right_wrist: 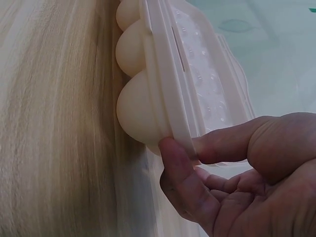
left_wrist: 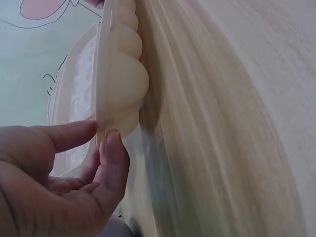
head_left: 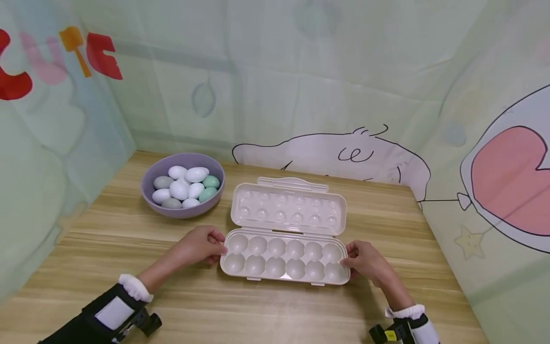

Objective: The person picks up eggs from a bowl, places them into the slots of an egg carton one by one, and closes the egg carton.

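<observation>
A pale plastic egg box (head_left: 285, 231) lies with its lid folded back, its two rows of round cups bare. My left hand (head_left: 202, 246) pinches the left end of its rim between thumb and finger. At the other end, my right hand (head_left: 365, 260) pinches the rim likewise. Both wrist views show the thumb on one face of the rim and a finger under it, by the rounded cup bottoms of the egg box (left_wrist: 129, 79) (right_wrist: 140, 106). Beyond the left hand, a purple bowl (head_left: 148, 200) holds several white, grey and green eggs (head_left: 179, 189).
The wooden table (head_left: 275, 315) bears the bowl at its back left and the egg box near its middle. Printed cloth walls (head_left: 275, 86) rise along the table's back and both sides.
</observation>
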`<state>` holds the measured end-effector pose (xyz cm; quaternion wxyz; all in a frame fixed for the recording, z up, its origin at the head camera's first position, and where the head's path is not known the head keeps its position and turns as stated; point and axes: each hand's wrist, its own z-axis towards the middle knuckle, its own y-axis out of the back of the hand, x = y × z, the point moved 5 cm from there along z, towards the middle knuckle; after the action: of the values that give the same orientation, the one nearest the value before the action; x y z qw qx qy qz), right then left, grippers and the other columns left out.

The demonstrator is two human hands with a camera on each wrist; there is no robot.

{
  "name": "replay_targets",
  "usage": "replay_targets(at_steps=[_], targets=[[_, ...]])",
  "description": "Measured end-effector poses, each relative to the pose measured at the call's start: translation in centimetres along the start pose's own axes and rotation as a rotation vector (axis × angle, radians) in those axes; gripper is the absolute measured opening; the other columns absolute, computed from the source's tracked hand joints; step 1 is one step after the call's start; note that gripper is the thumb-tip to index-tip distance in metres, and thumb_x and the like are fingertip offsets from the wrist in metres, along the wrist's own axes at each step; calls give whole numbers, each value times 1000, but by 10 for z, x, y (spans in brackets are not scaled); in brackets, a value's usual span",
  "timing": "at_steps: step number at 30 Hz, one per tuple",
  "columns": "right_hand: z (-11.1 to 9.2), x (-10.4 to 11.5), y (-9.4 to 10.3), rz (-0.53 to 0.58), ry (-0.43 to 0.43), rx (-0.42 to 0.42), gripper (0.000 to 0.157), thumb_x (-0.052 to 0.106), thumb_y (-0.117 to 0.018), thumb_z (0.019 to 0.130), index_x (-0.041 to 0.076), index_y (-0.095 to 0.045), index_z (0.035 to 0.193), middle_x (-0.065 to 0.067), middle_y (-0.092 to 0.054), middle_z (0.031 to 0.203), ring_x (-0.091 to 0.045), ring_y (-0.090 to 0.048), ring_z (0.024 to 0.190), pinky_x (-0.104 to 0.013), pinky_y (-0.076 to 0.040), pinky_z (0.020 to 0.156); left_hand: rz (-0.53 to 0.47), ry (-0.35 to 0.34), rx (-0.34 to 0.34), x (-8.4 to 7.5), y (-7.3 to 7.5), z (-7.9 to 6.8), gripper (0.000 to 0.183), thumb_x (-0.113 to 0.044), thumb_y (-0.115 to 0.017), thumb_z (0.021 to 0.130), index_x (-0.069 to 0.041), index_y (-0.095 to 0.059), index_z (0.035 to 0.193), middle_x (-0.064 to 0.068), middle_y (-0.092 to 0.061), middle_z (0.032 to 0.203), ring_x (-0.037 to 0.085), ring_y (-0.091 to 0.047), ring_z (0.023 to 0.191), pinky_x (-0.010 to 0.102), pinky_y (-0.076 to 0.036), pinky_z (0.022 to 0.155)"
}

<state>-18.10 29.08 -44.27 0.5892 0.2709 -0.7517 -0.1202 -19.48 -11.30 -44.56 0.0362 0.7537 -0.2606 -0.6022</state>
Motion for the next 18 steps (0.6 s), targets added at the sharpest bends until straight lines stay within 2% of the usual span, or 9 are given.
replay_targets(at_steps=[6,13,18], targets=[[0,1,-1,-22,-11,-16,22,-11,-71,86,-15,-57,103,-15,-63,84,-20,-63,67,-41,-61,61,239,-82,-111,-9,2,-6,24,-9,-79,86,3,-65,102,4,-62,81,15,-57,69,29,-49,60],[0,0,-1,2,10,-9,22,-12,-69,86,-16,-56,103,-15,-63,84,-20,-63,69,-38,-60,59,482,-145,-205,-24,3,-18,19,-21,-75,92,-7,-70,104,-4,-68,88,15,-63,81,39,-51,70],[-1,0,-1,18,22,1,23,-12,-69,86,-16,-55,103,-15,-63,84,-20,-64,68,-36,-60,58,587,-225,-281,-39,9,-31,24,-21,-74,94,-8,-72,114,2,-74,101,23,-70,92,46,-55,76]])
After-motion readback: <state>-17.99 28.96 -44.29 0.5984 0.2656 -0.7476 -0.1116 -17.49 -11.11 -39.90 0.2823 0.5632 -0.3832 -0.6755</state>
